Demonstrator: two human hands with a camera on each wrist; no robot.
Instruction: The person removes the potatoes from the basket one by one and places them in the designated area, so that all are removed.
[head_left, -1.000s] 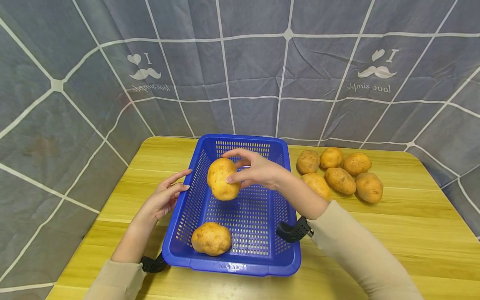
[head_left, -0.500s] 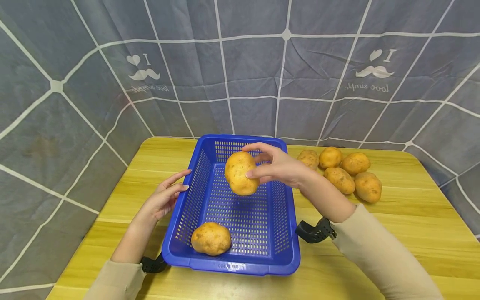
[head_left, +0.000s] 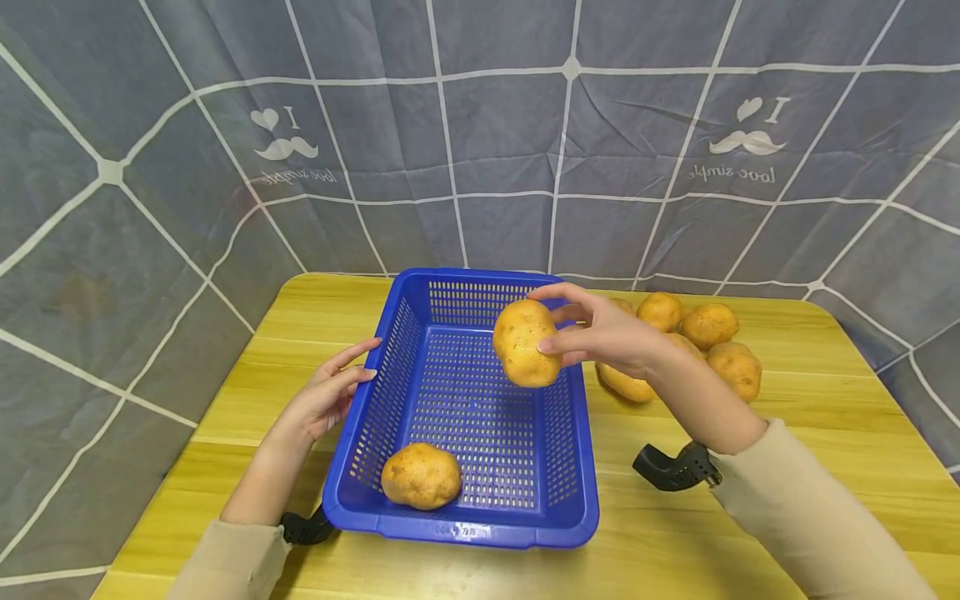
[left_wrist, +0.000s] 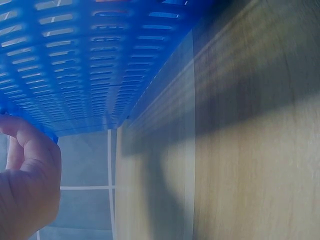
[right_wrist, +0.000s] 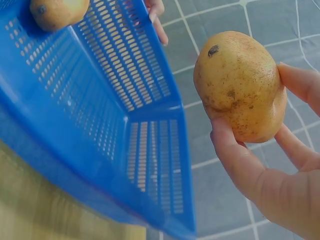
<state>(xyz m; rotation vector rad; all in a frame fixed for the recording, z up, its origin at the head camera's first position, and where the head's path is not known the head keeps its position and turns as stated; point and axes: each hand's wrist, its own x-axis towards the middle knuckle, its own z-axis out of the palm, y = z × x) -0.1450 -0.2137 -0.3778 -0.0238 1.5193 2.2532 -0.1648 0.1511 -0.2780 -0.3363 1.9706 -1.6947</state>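
My right hand (head_left: 600,337) pinches a yellow-brown potato (head_left: 525,343) between thumb and fingers. The potato is raised over the right side of the blue slotted plastic basket (head_left: 465,533); a dark spot shows on its skin in the right wrist view. A second potato (head_left: 422,476) lies inside the basket, in the near left corner. At the basket's left rim, my left hand (head_left: 326,400) grips the edge with thumb and forefinger, its other fingers bent below. In the left wrist view, the left hand (left_wrist: 30,175) appears at the basket's slotted outer wall.
Several more potatoes (head_left: 711,325) lie grouped on the wooden table (head_left: 810,442) right of the basket, some partly hidden by my right hand and forearm. A grey curtain (head_left: 510,150) with white lines hangs behind and beside the table.
My right hand has carried the potato rightward, from over the left middle of the basket to its right side. The left hand, basket and potato inside stay put.
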